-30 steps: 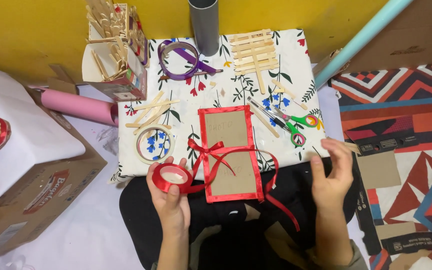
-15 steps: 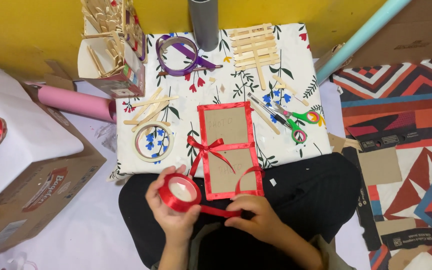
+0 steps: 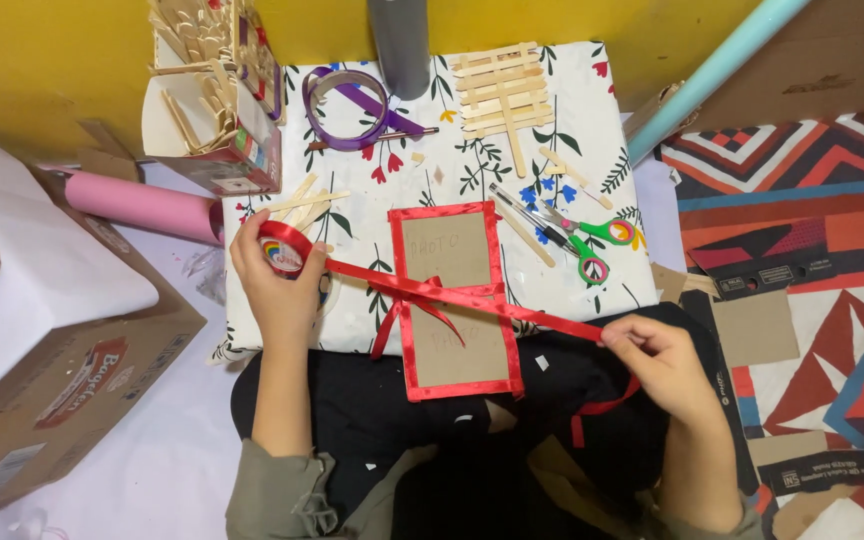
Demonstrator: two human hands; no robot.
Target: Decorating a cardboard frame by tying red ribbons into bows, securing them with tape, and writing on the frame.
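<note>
One red ribbon spool (image 3: 285,252) gripped by left hand (image 3: 274,280) fingers, right hand (image 3: 658,362) pinching ribbon (image 3: 472,300), one frame (image 3: 455,298)

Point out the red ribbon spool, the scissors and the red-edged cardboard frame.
red ribbon spool (image 3: 285,250), head view, its rim.
scissors (image 3: 592,245), head view, green handles.
red-edged cardboard frame (image 3: 447,250), head view, upper cardboard panel.

Looks like a home craft corner on the floor: low table under a floral white cloth (image 3: 572,110), bright yellow wall (image 3: 42,60), patterned red-and-blue rug (image 3: 802,190), brown cardboard boxes (image 3: 62,400), rolled pink paper (image 3: 142,205).
</note>
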